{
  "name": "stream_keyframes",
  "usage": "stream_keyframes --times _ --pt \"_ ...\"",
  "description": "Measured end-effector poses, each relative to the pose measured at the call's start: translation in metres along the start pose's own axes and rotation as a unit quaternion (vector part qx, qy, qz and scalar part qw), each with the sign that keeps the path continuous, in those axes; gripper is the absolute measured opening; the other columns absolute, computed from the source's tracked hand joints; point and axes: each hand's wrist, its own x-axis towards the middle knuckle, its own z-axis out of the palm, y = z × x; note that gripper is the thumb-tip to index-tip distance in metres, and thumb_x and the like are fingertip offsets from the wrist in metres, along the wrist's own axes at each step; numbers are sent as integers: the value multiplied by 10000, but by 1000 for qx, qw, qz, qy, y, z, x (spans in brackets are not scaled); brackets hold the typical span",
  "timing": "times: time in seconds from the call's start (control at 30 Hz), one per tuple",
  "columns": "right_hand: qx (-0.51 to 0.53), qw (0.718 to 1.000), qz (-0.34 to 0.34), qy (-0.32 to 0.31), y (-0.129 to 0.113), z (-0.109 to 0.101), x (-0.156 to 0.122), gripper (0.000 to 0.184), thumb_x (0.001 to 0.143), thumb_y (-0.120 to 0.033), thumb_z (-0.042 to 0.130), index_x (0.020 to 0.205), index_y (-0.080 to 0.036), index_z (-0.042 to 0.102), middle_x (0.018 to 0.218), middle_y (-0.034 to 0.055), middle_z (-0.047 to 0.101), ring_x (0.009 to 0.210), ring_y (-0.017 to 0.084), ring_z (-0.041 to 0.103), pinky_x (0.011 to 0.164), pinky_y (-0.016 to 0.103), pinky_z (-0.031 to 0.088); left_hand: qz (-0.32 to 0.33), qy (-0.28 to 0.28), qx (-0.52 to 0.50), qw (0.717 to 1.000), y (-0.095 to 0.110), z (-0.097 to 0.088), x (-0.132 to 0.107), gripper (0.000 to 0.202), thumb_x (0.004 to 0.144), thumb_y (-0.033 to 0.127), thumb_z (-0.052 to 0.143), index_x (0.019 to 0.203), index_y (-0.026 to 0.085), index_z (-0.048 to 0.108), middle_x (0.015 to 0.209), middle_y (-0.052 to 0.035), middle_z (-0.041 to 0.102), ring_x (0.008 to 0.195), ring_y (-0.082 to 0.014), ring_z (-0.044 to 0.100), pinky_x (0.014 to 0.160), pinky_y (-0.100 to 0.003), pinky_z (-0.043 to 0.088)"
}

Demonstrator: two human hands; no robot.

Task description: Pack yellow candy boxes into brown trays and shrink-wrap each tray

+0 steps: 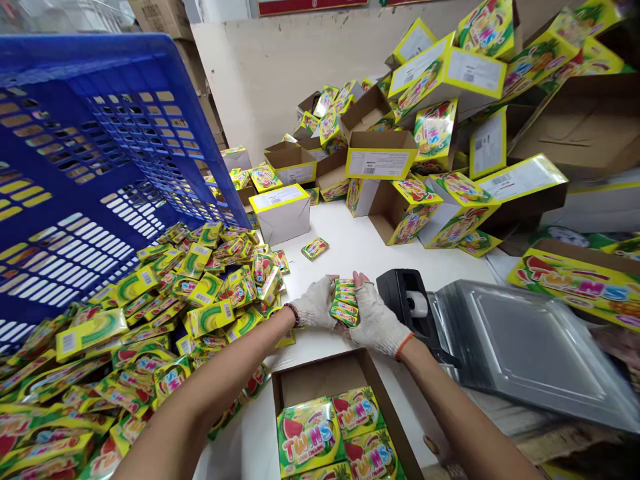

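Between my two gloved hands is a short stack of small green and yellow candy boxes [345,301], held above the white table. My left hand [317,303], in a white knit glove with bare fingertips, closes on the stack's left side. My right hand [379,320], gloved alike, presses the right side. Just below them stands an open brown carton [320,373] with several TWINS candy boxes [307,433] lying flat in it. A single small box [315,249] lies on the table beyond my hands.
A blue plastic crate [200,133] lies tipped at left, small boxes [200,287] spilling from it. Empty display boxes [383,153] are piled at the back right. A black tape dispenser [400,293] and a grey plastic-topped scale [540,340] sit right of my hands.
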Motion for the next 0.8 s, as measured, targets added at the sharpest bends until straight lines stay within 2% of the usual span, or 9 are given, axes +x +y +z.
stream_keyframes --times 0.07,0.1,0.2,0.27,0.37,0.47,0.6,0.7,0.8 --pt "-88 996 -14 -26 -6 -13 5 1233 622 -405 787 1620 -58 153 1671 297 71 1550 452 35 1227 585 133 -2 -6 37 999 4 2 3 1215 422 370 943 1457 176 336 1377 -165 547 1252 -408 574 1114 -554 420" --pt "-129 990 -15 -56 -11 -20 9 1257 602 -404 801 1622 -66 151 1665 307 84 1546 462 53 1223 589 125 -4 -5 49 999 7 3 4 1178 426 351 937 1433 177 352 1360 -156 552 1232 -404 587 1101 -550 434" --pt "-242 960 -2 -140 -27 -35 17 1317 578 -488 831 1630 -94 144 1615 306 255 1519 471 174 1194 603 168 -16 4 49 999 16 5 8 1020 466 292 910 1344 177 404 1281 -132 583 1147 -367 637 1012 -494 511" --pt "-281 950 0 -135 -36 -40 20 1316 598 -556 822 1627 -81 154 1556 298 364 1487 465 243 1181 611 181 -19 12 50 998 20 5 8 967 490 293 905 1316 185 415 1267 -124 591 1139 -346 648 988 -457 530" --pt "-297 949 -11 -104 -41 -38 23 1249 630 -507 825 1616 -71 194 1478 280 455 1365 413 433 1152 547 278 -32 22 102 994 23 3 5 992 484 334 926 1317 181 409 1270 -134 601 1159 -358 644 999 -462 528" --pt "-280 954 -26 -104 -42 -35 25 1172 629 -418 838 1587 -59 267 1445 270 488 1241 369 552 1086 461 389 -57 15 142 988 26 -1 2 971 483 360 934 1285 147 431 1215 -159 635 1096 -388 670 941 -497 550" --pt "-242 965 -58 -85 -46 -49 23 1072 614 -394 850 1502 -17 383 1427 272 502 1307 395 500 1130 473 375 -34 2 181 983 49 -20 -2 893 516 393 923 1251 155 476 1233 -151 644 1138 -384 647 1001 -491 511" --pt "-100 989 -104 -25 -50 -65 8 1017 621 -321 830 1482 -18 382 1411 254 530 1298 357 532 1146 431 398 27 2 263 964 81 -42 -17 863 593 516 876 1260 124 492 1210 -157 651 1121 -368 648 1000 -487 506" --pt "81 992 -60 75 -56 -80 -24 1003 626 -401 840 1474 -110 389 1406 213 551 1263 372 564 1133 510 421 28 96 307 946 115 -59 -62 753 721 477 810 1289 107 483 1306 -182 593 1200 -343 598 1033 -472 482"
